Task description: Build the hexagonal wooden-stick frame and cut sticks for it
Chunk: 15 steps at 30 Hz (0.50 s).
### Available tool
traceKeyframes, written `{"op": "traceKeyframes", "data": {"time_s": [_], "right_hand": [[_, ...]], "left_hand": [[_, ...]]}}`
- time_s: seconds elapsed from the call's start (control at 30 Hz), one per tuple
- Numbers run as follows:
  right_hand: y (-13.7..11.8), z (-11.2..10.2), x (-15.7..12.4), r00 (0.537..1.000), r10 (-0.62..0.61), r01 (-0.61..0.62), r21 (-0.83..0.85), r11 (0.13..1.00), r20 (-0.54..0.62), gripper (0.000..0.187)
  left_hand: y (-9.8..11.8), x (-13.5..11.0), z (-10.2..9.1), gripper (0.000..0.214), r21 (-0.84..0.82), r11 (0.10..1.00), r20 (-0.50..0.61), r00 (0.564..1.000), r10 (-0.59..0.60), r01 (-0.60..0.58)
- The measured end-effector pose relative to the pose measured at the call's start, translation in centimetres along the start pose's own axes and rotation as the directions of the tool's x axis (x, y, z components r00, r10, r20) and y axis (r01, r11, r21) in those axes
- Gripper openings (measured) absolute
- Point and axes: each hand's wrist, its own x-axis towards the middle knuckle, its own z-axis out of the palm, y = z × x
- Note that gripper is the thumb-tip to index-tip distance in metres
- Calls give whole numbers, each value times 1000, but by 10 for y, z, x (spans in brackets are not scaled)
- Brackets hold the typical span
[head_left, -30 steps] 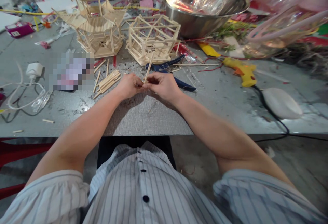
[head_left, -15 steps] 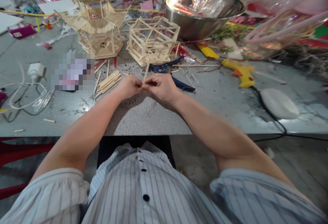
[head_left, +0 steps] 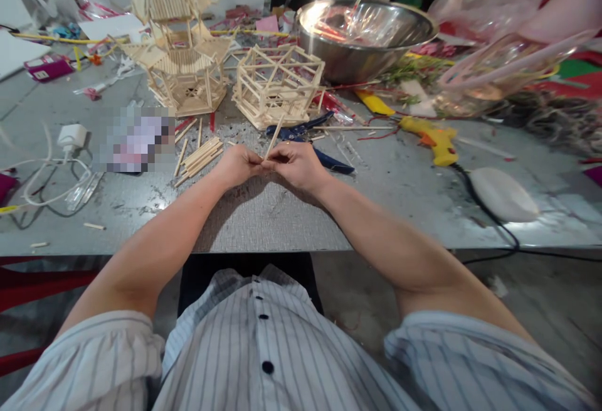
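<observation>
My left hand (head_left: 237, 166) and my right hand (head_left: 299, 163) meet over the table, fingertips pinched together. Between them a thin wooden stick (head_left: 273, 137) leans up and slightly right; its lower end is hidden by the fingers. Both hands are closed on it. Left of my left hand lies a pile of short wooden sticks (head_left: 201, 157). Just behind my right hand are blue-handled cutters (head_left: 301, 128). Beyond them stands an open hexagonal stick frame (head_left: 281, 85), and to its left a taller stick pavilion (head_left: 181, 59) with a slatted roof.
A yellow glue gun (head_left: 435, 139) lies at right, its black cord running past a white oval object (head_left: 503, 194) off the edge. Behind stands a metal bowl (head_left: 348, 63). On the left are a blurred-out phone-like item (head_left: 138, 144) and a white charger (head_left: 73, 138) with cable.
My view has shifted slightly, so the table's things sit a little lower. The stick leans a bit more to the right; both hands keep their pinch.
</observation>
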Motion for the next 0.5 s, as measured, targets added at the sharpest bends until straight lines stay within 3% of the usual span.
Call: {"op": "traceKeyframes", "data": {"time_s": [0.1, 0.23, 0.5], "right_hand": [[1, 0, 0, 1000, -8, 8, -11, 1000, 8, 18], [2, 0, 0, 997, -65, 64, 14, 998, 34, 28], [0, 1, -1, 1000, 0, 0, 24, 1000, -5, 28]], "left_hand": [[4, 0, -2, 44, 124, 992, 65, 998, 22, -30], [5, 1, -1, 51, 151, 983, 60, 994, 94, -102], [6, 2, -1, 42, 178, 984, 63, 998, 11, -22]]}}
